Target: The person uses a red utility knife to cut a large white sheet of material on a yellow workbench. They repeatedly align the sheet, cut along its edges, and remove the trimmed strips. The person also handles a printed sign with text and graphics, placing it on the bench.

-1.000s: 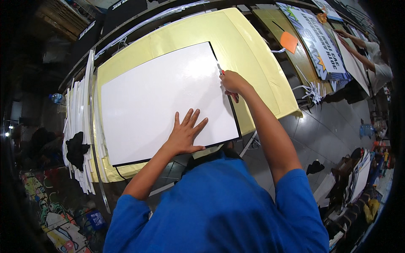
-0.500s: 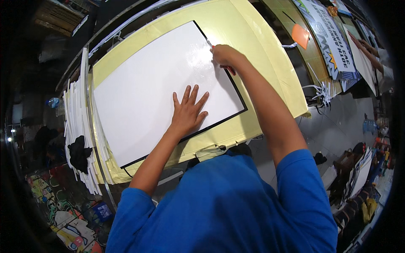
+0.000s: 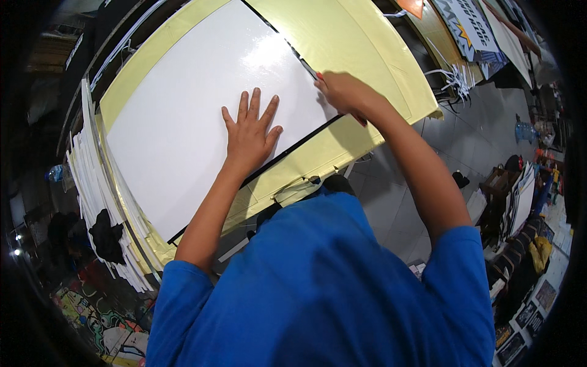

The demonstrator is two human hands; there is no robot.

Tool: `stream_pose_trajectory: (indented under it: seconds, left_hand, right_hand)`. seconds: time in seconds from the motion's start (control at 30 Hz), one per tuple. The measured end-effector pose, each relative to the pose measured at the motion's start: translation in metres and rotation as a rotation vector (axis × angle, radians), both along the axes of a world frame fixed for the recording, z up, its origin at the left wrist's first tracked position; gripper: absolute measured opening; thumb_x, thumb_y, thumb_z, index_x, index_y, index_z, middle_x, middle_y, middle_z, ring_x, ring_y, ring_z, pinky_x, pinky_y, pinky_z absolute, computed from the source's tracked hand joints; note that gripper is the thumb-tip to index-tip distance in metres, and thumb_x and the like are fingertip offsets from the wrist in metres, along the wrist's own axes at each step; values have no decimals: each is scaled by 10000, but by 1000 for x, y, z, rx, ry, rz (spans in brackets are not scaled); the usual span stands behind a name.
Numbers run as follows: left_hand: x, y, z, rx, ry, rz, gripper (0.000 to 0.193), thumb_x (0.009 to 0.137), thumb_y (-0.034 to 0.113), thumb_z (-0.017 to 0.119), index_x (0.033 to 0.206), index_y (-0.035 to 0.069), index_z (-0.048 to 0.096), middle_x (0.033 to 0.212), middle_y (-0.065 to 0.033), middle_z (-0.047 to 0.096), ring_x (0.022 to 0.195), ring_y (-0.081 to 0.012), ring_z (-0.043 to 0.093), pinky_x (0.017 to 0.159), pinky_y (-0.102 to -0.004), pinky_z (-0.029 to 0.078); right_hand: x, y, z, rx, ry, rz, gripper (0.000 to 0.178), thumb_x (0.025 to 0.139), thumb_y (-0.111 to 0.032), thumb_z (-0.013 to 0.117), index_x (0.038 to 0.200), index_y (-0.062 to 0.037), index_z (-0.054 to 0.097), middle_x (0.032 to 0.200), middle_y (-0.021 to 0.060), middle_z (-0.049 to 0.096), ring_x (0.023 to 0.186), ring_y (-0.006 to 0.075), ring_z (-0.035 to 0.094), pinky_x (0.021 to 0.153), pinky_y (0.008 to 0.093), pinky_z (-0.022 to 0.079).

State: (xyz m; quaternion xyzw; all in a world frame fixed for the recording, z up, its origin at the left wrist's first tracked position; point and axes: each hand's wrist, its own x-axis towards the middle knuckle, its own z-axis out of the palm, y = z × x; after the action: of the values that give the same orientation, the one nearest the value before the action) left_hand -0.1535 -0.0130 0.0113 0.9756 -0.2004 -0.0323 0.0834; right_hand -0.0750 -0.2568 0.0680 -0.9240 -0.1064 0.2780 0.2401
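1. Centre: the left hand (image 3: 252,136) lies flat, spread, on a white board (image 3: 177,122).
2. Upper middle: the right hand (image 3: 348,95) grips a red-handled tool (image 3: 319,76) at the board's right edge.
3. Upper frame: a yellow-covered table (image 3: 361,37) under the board.
4. Left: a black cloth (image 3: 106,237) lies on white strips (image 3: 84,189).
5. Lower middle: a blue shirt (image 3: 324,275).
6. Upper right: a printed sign (image 3: 474,27).

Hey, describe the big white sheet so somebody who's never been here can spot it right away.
Find the yellow-covered table in front of the blue shirt. On it, the left hand lies spread on the white sheet. It is one broad, shiny piece with black along its near and right edges, unlike the narrow white strips to its left.
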Motion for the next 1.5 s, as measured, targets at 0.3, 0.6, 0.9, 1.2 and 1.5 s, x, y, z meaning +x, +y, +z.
stream_pose_trajectory:
  seconds: [0.3, 0.6, 0.9, 1.2, 1.5]
  left_hand:
    - [0, 0, -3, 18, 17, 21, 609, 957, 413, 501, 1521, 251, 338, 1611, -161, 180, 1491, -368, 123, 1100, -716, 44]
    - [1, -2, 3, 19, 47, 23, 639, 932, 391, 525, 1520, 223, 339, 1601, -182, 189, 1485, -388, 122, 1099, -720, 54]
    - [0, -1, 0, 10, 33, 38, 611, 953, 418, 506, 1524, 292, 328, 1616, -146, 175, 1493, -356, 127, 1112, -703, 24]
    - [-2, -2, 3, 1, 51, 36, 636, 939, 412, 520, 1524, 248, 330, 1603, -179, 184, 1484, -383, 131, 1102, -715, 51]
    - [-1, -1, 5, -17, -4, 12, 639, 932, 450, 520, 1516, 260, 344, 1601, -166, 209, 1479, -379, 166, 1087, -735, 81]
  right_hand:
    - [-146, -67, 10, -35, 21, -165, 332, 1006, -292, 460, 976, 35, 506, 832, 303, 629, 832, 485, 612, 744, 558, 454]
    - [-114, -65, 2, 104, -109, -395, 377, 979, -345, 517, 964, 32, 512, 835, 310, 625, 800, 487, 617, 700, 542, 463]
    - [-54, -42, -25, -85, -204, -343, 454, 817, -319, 745, 998, 10, 489, 809, 254, 643, 793, 445, 651, 684, 509, 505]
    - [-12, -64, -5, 286, -379, -527, 363, 833, -195, 677, 1079, 31, 535, 816, 221, 661, 744, 358, 670, 664, 436, 513]
    - [179, -60, 101, 1445, -138, -713, 141, 862, -67, 642, 964, -57, 545, 743, 55, 620, 481, 93, 432, 426, 271, 344]
